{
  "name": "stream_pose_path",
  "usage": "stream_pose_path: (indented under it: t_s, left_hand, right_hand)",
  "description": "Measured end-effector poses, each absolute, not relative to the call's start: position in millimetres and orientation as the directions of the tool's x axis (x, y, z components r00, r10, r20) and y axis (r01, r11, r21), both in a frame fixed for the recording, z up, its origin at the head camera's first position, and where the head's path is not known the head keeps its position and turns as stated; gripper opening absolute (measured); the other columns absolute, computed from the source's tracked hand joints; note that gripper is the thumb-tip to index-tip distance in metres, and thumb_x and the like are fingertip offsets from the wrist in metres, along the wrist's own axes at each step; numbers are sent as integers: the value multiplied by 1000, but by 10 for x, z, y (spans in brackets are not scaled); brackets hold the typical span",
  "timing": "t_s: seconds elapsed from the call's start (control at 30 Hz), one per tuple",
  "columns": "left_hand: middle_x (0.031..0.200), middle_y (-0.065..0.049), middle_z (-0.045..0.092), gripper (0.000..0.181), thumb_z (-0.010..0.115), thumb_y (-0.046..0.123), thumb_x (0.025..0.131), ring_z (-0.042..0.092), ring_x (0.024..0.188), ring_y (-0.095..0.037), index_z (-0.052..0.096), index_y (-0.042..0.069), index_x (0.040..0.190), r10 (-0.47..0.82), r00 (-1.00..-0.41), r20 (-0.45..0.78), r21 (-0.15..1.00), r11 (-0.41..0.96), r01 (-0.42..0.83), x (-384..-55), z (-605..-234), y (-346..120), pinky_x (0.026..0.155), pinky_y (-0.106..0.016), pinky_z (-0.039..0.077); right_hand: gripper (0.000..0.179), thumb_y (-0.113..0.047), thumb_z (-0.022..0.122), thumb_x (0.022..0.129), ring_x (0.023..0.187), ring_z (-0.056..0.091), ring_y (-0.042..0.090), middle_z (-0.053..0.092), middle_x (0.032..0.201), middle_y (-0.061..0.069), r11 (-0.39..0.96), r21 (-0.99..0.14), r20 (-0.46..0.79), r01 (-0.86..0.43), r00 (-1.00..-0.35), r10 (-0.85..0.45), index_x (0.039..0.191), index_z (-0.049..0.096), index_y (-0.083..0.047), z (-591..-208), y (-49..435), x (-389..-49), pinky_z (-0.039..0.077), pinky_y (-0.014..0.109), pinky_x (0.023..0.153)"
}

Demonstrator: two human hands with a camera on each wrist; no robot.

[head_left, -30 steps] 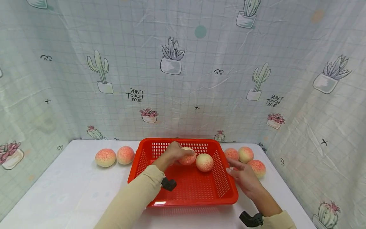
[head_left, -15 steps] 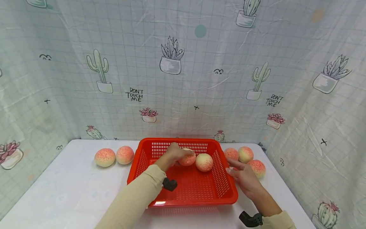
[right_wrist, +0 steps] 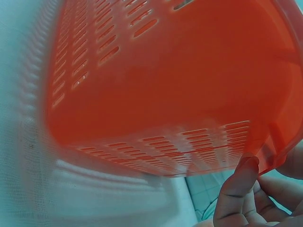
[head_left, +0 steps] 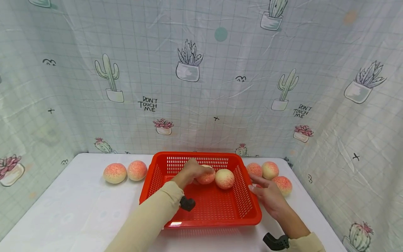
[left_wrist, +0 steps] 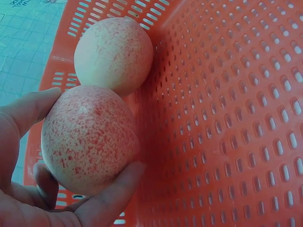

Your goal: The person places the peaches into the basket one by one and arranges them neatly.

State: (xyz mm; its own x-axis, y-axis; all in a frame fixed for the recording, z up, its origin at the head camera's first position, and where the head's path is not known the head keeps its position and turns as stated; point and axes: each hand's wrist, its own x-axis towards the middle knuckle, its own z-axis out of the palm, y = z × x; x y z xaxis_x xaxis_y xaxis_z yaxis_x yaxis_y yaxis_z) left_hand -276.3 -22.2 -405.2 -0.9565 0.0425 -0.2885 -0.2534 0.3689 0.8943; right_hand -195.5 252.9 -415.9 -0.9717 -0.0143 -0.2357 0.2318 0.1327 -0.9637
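Observation:
In the head view my left hand (head_left: 191,171) reaches into a red slotted plastic basket (head_left: 214,223). Its thumb and fingers grip a speckled peach (head_left: 206,177) near the back wall. The left wrist view shows the fingers curled round this peach (left_wrist: 90,142), right up against a second, paler peach (left_wrist: 113,54). That paler peach (head_left: 225,179) rests in the basket to the right of the held one. At the basket's right side, my right hand (head_left: 272,197) holds the rim. Close up in the right wrist view, thumb and fingers (right_wrist: 236,189) pinch the basket's edge (right_wrist: 279,158).
Two pink peaches (head_left: 114,173) lie on the white table (head_left: 72,206) left of the basket. Three more peaches (head_left: 270,170) lie to its right, beside my right hand. A cactus-printed curtain (head_left: 201,98) hangs behind the table and along both sides.
My left hand and its peach have sunk very slightly in the basket. The right hand keeps its place at the rim.

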Motion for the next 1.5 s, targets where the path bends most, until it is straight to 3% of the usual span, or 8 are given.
stream_pose_path:
  t_s: [0.1,0.33,0.57,0.8,0.97,1.27,1.5]
  left_hand:
    - [91,-7,60,43,89,19,79,63,73,-21,61,-2,104,33,-957,-289,892,372,-257,-2759,-4055,-232,73,-50,65]
    - [90,-7,60,45,90,17,77,62,74,-21,61,-3,105,19,-959,-281,893,371,-254,-2765,-4092,-243,68,-47,64]
    - [93,-8,59,50,90,17,76,61,77,-22,59,-5,109,1,-962,-274,895,365,-255,-2759,-4123,-243,68,-48,63]
    - [97,-11,61,52,89,17,77,63,81,-25,58,-6,112,-8,-960,-278,886,385,-260,-2741,-4116,-262,75,-54,64]
    - [98,-13,62,51,89,17,77,63,80,-26,60,-8,111,8,-958,-286,883,391,-260,-2739,-4111,-266,76,-54,64]
    - [116,-23,61,63,89,19,78,70,101,-37,53,-8,122,7,-949,-314,860,426,-281,-2727,-4078,-284,84,-59,63]
    - [119,-20,63,69,90,27,78,66,102,-32,55,-10,125,21,-961,-275,823,522,-224,-2719,-3891,-325,87,-55,63]
  right_hand:
    - [59,-10,59,103,151,33,39,38,167,16,133,-964,-235,230,-972,-20,160,42,-12,-4154,2530,-1956,59,38,103]
    - [58,-11,59,103,142,46,33,41,165,16,145,-963,-232,228,-973,-14,159,43,-13,-4148,2521,-1959,60,36,101]
    - [58,-10,59,104,144,40,33,40,166,15,149,-964,-225,221,-974,-12,159,43,-13,-4146,2510,-1947,61,35,100]
    - [57,-12,60,103,120,60,21,48,157,16,163,-961,-225,222,-974,3,158,46,-15,-4165,2480,-1965,62,34,97]
    - [57,-12,61,103,119,61,21,50,155,15,169,-962,-218,216,-976,8,158,46,-15,-4170,2478,-1958,62,35,97]
    - [58,-12,60,103,119,62,19,46,160,16,163,-960,-230,227,-973,2,159,45,-15,-4166,2473,-1963,61,36,99]
    - [57,-11,58,104,117,62,18,46,160,17,158,-960,-232,230,-973,2,159,44,-14,-4158,2504,-1955,62,36,96]
